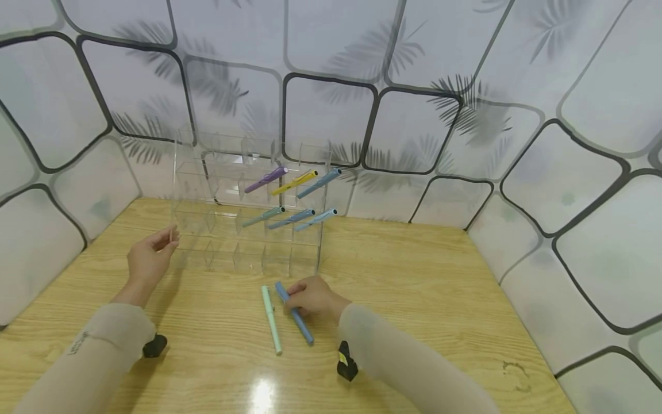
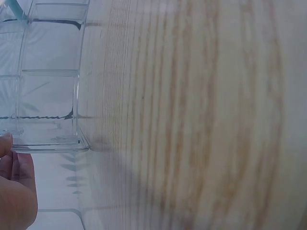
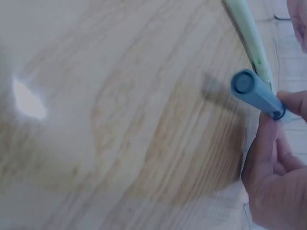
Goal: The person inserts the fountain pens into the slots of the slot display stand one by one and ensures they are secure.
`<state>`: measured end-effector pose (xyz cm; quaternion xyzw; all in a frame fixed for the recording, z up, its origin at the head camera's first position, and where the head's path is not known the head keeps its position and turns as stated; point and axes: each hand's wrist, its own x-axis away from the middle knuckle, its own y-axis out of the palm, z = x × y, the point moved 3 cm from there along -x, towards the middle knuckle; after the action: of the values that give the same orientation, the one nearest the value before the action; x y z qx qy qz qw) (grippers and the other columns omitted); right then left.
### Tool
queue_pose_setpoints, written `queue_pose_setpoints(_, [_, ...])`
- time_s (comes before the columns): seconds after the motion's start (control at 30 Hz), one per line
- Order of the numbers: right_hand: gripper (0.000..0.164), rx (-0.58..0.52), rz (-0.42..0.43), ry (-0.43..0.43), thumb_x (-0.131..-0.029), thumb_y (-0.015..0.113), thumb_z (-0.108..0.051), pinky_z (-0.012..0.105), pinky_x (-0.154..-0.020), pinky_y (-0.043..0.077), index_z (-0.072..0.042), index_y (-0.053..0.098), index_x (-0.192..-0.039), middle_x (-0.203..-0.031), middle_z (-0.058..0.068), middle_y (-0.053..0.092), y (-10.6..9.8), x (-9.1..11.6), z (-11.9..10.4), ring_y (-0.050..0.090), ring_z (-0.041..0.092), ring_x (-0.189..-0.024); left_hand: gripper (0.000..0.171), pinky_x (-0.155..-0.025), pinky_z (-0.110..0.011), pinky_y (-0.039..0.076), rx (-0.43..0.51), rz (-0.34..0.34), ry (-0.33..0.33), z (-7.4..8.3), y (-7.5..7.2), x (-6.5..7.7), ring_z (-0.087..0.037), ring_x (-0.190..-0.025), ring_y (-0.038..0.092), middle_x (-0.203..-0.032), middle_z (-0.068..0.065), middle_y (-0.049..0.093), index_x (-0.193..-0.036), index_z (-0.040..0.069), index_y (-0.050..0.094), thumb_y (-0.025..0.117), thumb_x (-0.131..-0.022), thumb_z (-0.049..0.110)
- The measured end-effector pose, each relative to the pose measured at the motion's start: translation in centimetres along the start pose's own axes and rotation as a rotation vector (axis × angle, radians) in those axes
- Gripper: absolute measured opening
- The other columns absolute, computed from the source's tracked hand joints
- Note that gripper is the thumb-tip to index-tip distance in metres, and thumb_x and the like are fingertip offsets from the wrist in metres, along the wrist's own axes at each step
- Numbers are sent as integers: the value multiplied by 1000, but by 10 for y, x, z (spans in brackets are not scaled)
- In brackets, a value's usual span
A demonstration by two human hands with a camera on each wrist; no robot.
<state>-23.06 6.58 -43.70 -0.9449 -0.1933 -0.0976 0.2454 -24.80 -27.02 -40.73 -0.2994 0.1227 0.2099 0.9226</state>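
My right hand (image 1: 313, 297) pinches a blue pen (image 1: 301, 326) between thumb and fingers, low over the table. In the right wrist view that blue pen (image 3: 256, 91) points its round end toward the camera. Just left of it a mint green pen (image 1: 271, 320) lies on the wood. My left hand (image 1: 150, 257) pinches the left side edge of a clear acrylic rack (image 1: 248, 238); the left wrist view shows thumb and fingers (image 2: 21, 165) on either side of that panel. Purple (image 1: 266, 180), yellow (image 1: 295, 183) and several blue or greenish pens (image 1: 317, 220) sit slanted in the rack's right-hand slots.
The wooden table (image 1: 414, 276) runs back to a patterned curtain (image 1: 331, 52) that encloses it on the sides and rear. A black wrist device (image 1: 347, 362) hangs under the right sleeve, another (image 1: 155, 346) under the left.
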Motion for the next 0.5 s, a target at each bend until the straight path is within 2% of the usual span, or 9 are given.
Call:
queue_pose_setpoints(0.03, [25,-17,-16,-4,-75,78,-7,30,-67,57,-4,71,-99,-89,3,65,-1,0,0,63,17,-78,36,-59,-3,42,0,0,-1,0,0,0,7,-86,57,-117,-20,61,-129,2,57,61,-94,10])
queue_pose_setpoints(0.17, [27,-92,-68,-16,-78,76,-8,32,-68,57,-3,68,-103,-91,6,66,-3,-4,1,64,18,-76,36,-58,-3,42,14,4,6,-1,1,0,20,-77,45,-116,-21,61,-129,1,57,61,-94,8])
queue_pose_setpoints(0.33, [27,-195,-159,-55,-85,70,-8,34,-72,56,1,63,-110,-95,7,67,-8,-5,-3,64,19,-80,36,-59,-2,42,28,10,12,-3,2,-1,22,-75,43,-116,-21,61,-128,0,58,62,-93,7])
queue_pose_setpoints(0.5, [26,-222,-205,-109,-89,66,-7,38,-78,55,4,61,-112,-106,9,65,-15,-4,-9,64,20,-91,35,-59,-1,41,18,21,17,-2,1,-1,22,-75,42,-114,-21,62,-127,0,59,63,-93,7])
